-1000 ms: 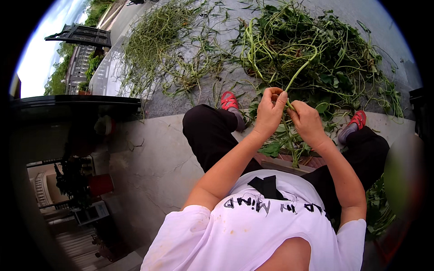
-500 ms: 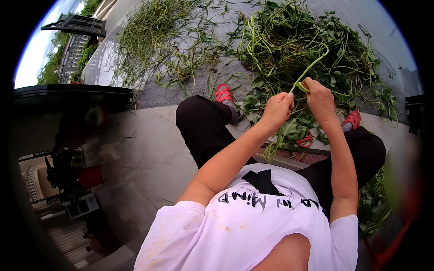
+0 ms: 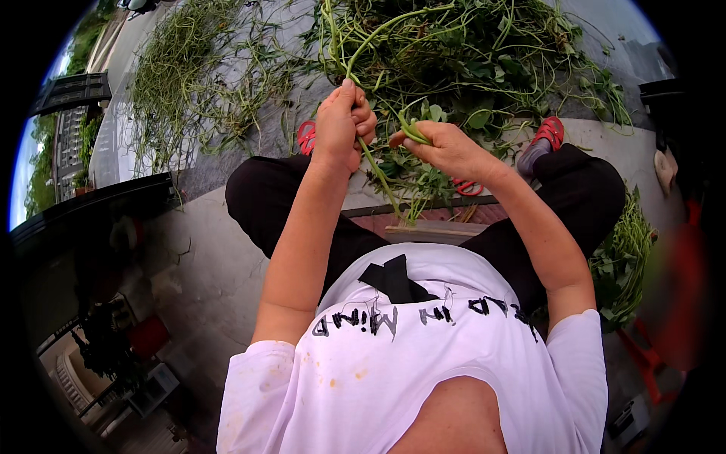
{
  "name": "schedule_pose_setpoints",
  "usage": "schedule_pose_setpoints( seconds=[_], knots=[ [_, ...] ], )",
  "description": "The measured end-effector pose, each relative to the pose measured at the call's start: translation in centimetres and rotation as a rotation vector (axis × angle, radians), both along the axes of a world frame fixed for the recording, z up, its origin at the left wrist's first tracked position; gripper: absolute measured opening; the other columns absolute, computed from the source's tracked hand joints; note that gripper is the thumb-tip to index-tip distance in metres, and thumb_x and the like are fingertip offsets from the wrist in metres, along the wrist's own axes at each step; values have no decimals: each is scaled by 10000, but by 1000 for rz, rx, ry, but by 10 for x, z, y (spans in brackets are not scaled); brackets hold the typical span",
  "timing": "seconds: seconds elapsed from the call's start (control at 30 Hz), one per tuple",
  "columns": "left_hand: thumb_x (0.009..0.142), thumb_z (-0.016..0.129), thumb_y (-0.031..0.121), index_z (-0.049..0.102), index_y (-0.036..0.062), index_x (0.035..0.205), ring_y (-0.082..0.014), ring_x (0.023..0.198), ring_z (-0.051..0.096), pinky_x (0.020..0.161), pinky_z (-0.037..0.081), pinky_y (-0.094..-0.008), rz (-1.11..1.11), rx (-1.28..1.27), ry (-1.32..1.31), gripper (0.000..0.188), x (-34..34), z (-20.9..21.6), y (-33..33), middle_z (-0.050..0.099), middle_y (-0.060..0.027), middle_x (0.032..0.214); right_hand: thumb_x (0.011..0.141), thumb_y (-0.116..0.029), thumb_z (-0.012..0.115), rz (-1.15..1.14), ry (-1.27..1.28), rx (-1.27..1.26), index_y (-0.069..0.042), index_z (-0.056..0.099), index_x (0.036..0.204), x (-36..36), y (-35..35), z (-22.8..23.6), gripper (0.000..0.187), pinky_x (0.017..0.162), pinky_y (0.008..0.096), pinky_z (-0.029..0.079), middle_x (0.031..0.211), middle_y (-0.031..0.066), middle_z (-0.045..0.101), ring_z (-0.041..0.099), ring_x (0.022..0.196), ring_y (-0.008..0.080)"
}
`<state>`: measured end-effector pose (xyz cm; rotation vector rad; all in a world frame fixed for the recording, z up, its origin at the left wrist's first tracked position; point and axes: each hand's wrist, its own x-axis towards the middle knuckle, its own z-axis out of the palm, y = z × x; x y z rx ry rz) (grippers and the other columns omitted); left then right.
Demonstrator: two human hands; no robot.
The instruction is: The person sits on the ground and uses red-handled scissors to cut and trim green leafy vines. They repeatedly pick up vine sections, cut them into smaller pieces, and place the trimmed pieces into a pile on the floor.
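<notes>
My left hand (image 3: 342, 127) is closed in a fist around a long green vine (image 3: 384, 180). The vine's upper part runs up into the tangle beyond, and its lower end hangs toward a wooden board. To the right and a little nearer, my right hand (image 3: 448, 147) pinches a few short green stalks (image 3: 413, 131) between thumb and fingers. In front of both hands lies a big heap of leafy green vines (image 3: 491, 64). Red-handled scissors (image 3: 467, 187) rest among loose leaves below my right hand, partly hidden.
A second spread of thinner stems (image 3: 178, 79) covers the ground at far left. Leafy greens (image 3: 622, 261) lie beyond my right knee, near a red plastic stool (image 3: 649, 367). Between my legs is the wooden board (image 3: 431, 231). My red sandals (image 3: 550, 133) stand beside the heap.
My hands, close together on one vine before, are now apart. The left has moved left and up with the vine; the right holds short stalks. The whole view has shifted.
</notes>
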<state>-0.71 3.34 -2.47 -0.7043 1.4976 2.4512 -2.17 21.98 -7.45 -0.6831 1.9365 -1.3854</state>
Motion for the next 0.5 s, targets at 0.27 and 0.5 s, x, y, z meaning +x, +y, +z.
schedule_pose_setpoints(
  seconds=[0.27,0.5],
  knots=[
    [980,336,512,536,44,1093,-128,679,507,495,394,-258,-6,-53,-25,521,-17,-27,-24,501,-4,741,933,-198,498,74,129,-102,8,468,855,34,-20,-17,222,586,400,411,652,144,530,539,599,288],
    [958,424,505,503,21,1163,-127,879,550,684,487,-256,-246,-265,39,531,61,-65,34,568,-42,999,909,-205,501,-463,165,-15,13,514,866,13,-21,-9,223,653,469,441,751,241,587,569,753,437]
  ],
)
